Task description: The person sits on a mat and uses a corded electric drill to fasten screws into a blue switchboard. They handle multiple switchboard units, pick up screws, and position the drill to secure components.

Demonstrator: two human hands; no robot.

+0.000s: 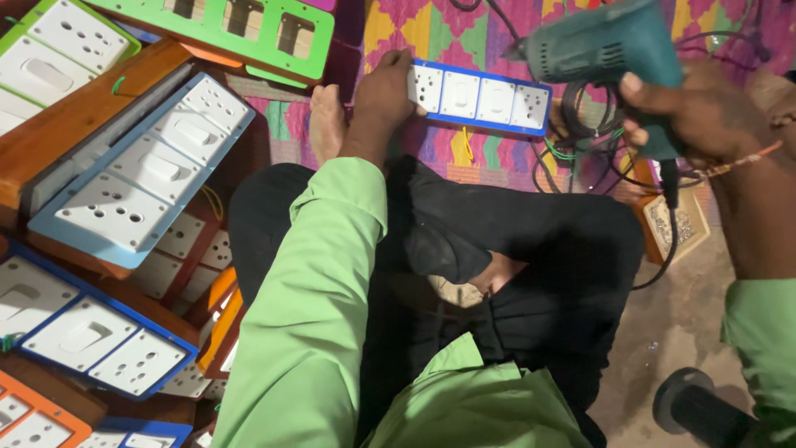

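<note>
The left hand (383, 87) reaches forward from a green sleeve (311, 307) and its grip clasps the near end of a blue-framed switch board (481, 98), a long white panel with sockets and rocker switches that lies on a patterned mat (431, 33) of pink, yellow and purple. The thumb sits over the board's left edge, the fingers curled under it. The right hand (705, 112) is raised at the upper right, its grip clenched around the handle of a teal electric drill (609, 50); the drill's nose points left, above the board and apart from it (the bit itself is too blurred to make out). A black cord (667, 216) hangs from the drill's handle, and a tangle of dark cables (580, 133) lies on the mat just beyond the board.

The person sits cross-legged in black trousers (531, 249), one bare foot (326, 120) just beside the left wrist. To the left, a heap of similar boards is stacked: a light-blue-framed one (141, 174), a green-framed one (240, 29), a dark-blue one (91, 332) and an orange one (33, 415).
</note>
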